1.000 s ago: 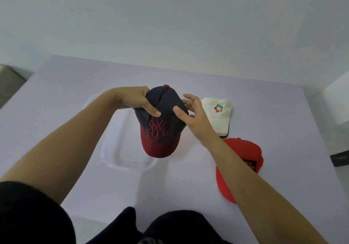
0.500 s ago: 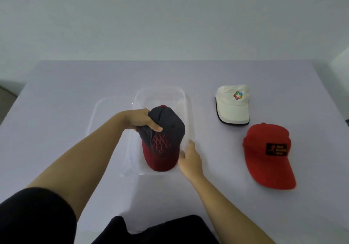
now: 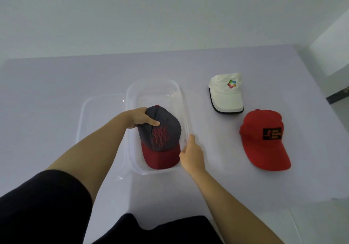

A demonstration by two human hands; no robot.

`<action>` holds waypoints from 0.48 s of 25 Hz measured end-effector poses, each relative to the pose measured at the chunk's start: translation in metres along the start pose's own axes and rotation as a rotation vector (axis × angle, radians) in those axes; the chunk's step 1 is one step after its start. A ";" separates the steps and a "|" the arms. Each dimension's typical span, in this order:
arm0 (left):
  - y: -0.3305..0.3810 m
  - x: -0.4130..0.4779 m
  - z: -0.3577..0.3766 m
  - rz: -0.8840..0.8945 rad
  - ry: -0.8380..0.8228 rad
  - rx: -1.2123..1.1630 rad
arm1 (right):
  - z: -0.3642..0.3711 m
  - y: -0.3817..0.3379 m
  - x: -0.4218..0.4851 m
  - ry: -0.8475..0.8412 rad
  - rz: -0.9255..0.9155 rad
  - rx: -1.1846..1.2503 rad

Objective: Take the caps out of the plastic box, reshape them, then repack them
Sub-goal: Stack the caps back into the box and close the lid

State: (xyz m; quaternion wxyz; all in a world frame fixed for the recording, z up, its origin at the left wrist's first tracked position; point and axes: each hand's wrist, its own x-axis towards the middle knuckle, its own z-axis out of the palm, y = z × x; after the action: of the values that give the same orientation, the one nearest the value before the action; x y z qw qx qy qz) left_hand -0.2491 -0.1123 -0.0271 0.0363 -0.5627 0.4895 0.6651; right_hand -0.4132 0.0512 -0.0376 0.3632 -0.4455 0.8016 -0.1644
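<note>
Grey cap (image 3: 160, 136) sits lower than half second ago, brim inside box (image 3: 128, 111); left hand (image 3: 140, 119) fingers clamped on crown. Right hand (image 3: 192, 154) pinches box's right rim, as before. Box clear rounded plastic; cap fabric, embroidered maroon logo, stiff curved brim

Honestly not much was legible. The red cap (image 3: 264, 140) had a black patch (image 3: 272, 133) on its front with an orange figure and a few lines of orange lettering, too blurry to read. At about 11 o'clock from it, the white cap (image 3: 226, 96) only carried a multicoloured logo (image 3: 231, 84). Over at 9 o'clock, the grey cap (image 3: 166, 123) showed a red embroidered monogram (image 3: 160, 136), letters unclear.
</note>
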 end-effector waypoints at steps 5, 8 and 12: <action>-0.008 -0.001 0.006 0.063 0.211 0.160 | -0.003 0.004 0.004 -0.068 -0.030 0.007; 0.003 -0.012 0.011 0.142 0.281 0.292 | -0.013 0.008 0.007 -0.192 -0.056 0.113; 0.042 -0.033 0.043 0.463 0.546 0.330 | -0.043 0.021 0.015 -0.015 -0.148 0.210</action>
State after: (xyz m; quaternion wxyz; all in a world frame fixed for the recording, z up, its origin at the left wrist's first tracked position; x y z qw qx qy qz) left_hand -0.2931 -0.0875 0.0195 -0.1564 -0.5803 0.6954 0.3940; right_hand -0.4622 0.0474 -0.0274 0.4007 -0.4640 0.7424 -0.2703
